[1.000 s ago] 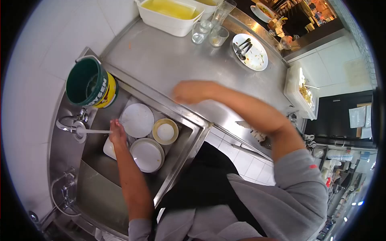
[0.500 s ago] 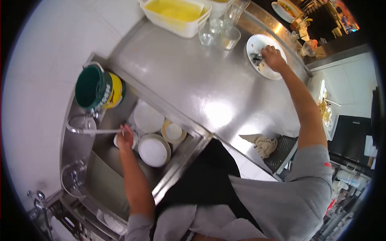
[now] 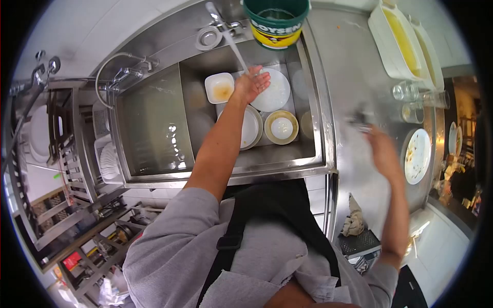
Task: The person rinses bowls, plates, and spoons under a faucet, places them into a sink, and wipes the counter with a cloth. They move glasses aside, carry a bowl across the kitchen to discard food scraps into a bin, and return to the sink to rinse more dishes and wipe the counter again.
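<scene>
Palm up and fingers apart, my left hand [image 3: 250, 86] is in the water stream [image 3: 235, 51] above the sink [image 3: 318, 102]. Below it are a large white plate [image 3: 273, 92], a square white bowl [image 3: 220, 88] with brownish liquid, a stack of round dishes [image 3: 250, 128] and a yellowish bowl [image 3: 281, 117] with a smaller white one inside. My right hand [image 3: 382, 151], smeared by motion, is over the steel counter [image 3: 344, 66], closed on blurred metal cutlery [image 3: 361, 120]. To its right lies a white oval plate [image 3: 417, 156] with food scraps.
A green and yellow bucket [image 3: 277, 23] stands behind the sink at the faucet [image 3: 218, 18]. Farther along the counter are white tubs [image 3: 393, 51] with yellow contents and several glasses [image 3: 405, 91]. A crumpled cloth [image 3: 354, 218] lies near the front edge. Left is a second, water-filled basin [image 3: 154, 123].
My right hand has left the oval plate with the cutlery and moved toward the sink. My left hand has opened under the water. The view has swung left.
</scene>
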`<state>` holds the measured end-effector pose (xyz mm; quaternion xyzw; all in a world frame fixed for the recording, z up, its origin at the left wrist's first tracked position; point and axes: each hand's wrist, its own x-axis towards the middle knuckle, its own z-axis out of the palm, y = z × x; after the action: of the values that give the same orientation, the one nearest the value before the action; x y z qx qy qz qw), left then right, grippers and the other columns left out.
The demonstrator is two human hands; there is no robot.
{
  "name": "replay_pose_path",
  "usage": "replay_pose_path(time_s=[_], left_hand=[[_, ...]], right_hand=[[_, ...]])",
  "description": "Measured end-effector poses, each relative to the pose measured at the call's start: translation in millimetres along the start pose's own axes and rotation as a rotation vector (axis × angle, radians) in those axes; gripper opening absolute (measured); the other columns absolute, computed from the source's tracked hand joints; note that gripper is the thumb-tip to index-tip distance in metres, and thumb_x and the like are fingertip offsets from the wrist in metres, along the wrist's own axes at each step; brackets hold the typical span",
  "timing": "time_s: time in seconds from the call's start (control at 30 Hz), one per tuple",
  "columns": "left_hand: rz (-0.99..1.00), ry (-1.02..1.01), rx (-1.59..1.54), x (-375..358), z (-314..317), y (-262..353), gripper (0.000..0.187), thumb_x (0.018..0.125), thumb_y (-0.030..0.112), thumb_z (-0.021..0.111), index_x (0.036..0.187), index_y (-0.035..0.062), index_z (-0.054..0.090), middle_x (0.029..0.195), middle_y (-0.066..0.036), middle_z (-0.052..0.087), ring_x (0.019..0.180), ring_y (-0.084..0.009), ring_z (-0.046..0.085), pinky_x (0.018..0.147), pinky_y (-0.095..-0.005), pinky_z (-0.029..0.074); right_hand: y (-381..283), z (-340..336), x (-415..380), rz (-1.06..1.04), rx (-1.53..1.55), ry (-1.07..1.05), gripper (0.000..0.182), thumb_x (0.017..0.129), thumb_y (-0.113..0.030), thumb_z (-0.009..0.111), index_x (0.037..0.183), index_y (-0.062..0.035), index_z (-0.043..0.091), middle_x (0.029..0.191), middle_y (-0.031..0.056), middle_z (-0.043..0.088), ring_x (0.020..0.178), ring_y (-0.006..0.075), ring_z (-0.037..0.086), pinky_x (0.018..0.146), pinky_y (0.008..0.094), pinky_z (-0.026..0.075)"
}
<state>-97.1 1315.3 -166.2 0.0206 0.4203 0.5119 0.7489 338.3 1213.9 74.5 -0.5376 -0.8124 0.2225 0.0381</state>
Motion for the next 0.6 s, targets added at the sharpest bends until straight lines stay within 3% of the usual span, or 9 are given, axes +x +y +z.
replay_pose_path(time_s=[0.07,0.17,0.2,0.33,0.4,0.43,0.5,0.53,0.6], left_hand=[[-0.025,-0.038,-0.039,-19,3,1,0.057,0.099,0.058,0.039,0.128,0.0114,0.053,0.117,-0.017,0.062,0.107,-0.0289,0.062,0.094,-0.0449,0.05],[0.006,-0.108,-0.006,-46,11,9,0.06,0.099,0.06,0.035,0.129,0.0123,0.053,0.114,-0.015,0.064,0.099,-0.0281,0.065,0.086,-0.0427,0.052],[0.005,-0.083,-0.015,-53,19,13,0.041,0.099,0.046,0.049,0.119,0.0124,0.06,0.108,-0.012,0.065,0.092,-0.0234,0.063,0.081,-0.0365,0.05],[0.428,0.32,0.421,16,-20,13,0.009,0.087,0.014,0.068,0.091,0.0065,0.069,0.095,-0.011,0.068,0.085,-0.0237,0.063,0.083,-0.0318,0.047],[1.001,0.477,0.869,50,-38,11,0.016,0.086,0.015,0.068,0.097,0.003,0.067,0.096,-0.012,0.067,0.089,-0.0249,0.062,0.085,-0.0343,0.048],[0.843,0.598,0.864,78,-54,7,0.029,0.085,0.016,0.07,0.11,0.0022,0.063,0.101,-0.015,0.066,0.096,-0.0264,0.061,0.091,-0.037,0.047],[0.334,0.349,0.414,21,-1,34,0.057,0.084,0.027,0.075,0.128,-0.0009,0.052,0.106,-0.016,0.064,0.093,-0.0271,0.063,0.083,-0.0405,0.052],[0.373,0.258,0.335,42,-18,20,0.058,0.083,0.033,0.077,0.124,-0.0001,0.055,0.103,-0.014,0.064,0.085,-0.024,0.063,0.072,-0.0379,0.053],[0.089,0.245,0.253,19,-14,38,0.048,0.085,0.034,0.075,0.118,0.0029,0.059,0.1,-0.012,0.065,0.081,-0.0222,0.063,0.065,-0.0362,0.053]], right_hand=[[-58,64,76,-0.101,0.22,-0.138,0.027,0.097,-0.016,0.05,0.112,0.0053,0.057,0.098,0.0291,0.063,0.094,0.0472,0.059,0.081,0.0495,0.047],[-111,190,180,-0.131,0.149,-0.124,0.039,0.087,-0.005,0.054,0.125,0.0042,0.052,0.101,0.0288,0.066,0.094,0.0449,0.063,0.081,0.0516,0.05],[-131,211,207,-0.074,0.229,-0.121,0.037,0.087,-0.009,0.055,0.121,0.0046,0.055,0.1,0.0293,0.066,0.093,0.0448,0.064,0.081,0.0507,0.05],[-162,278,283,0.216,0.737,-0.267,0.02,0.087,-0.018,0.059,0.079,-0.0002,0.064,0.071,0.0101,0.063,0.062,0.0205,0.058,0.054,0.0385,0.044],[-178,276,295,0.239,0.881,-0.173,0.019,0.082,-0.018,0.063,0.072,-0.0024,0.063,0.065,0.0047,0.059,0.055,0.0154,0.052,0.044,0.0359,0.039],[-178,287,310,0.354,0.853,-0.164,0.017,0.082,-0.015,0.063,0.076,0.0008,0.064,0.066,0.0066,0.059,0.057,0.0168,0.054,0.046,0.0361,0.04],[-194,276,314,0.596,1.399,0.019,0.012,0.084,-0.002,0.053,0.087,0.0036,0.063,0.073,0.0126,0.062,0.058,0.0208,0.058,0.044,0.0373,0.042],[-186,289,319,0.447,1.551,0.012,0.023,0.086,-0.017,0.061,0.092,0.0051,0.063,0.07,0.0135,0.062,0.053,0.0201,0.057,0.042,0.0365,0.043],[-170,262,313,0.323,0.972,-0.402,0.023,0.086,-0.016,0.058,0.087,0.0057,0.064,0.064,0.015,0.06,0.043,0.0223,0.054,0.038,0.038,0.042]])
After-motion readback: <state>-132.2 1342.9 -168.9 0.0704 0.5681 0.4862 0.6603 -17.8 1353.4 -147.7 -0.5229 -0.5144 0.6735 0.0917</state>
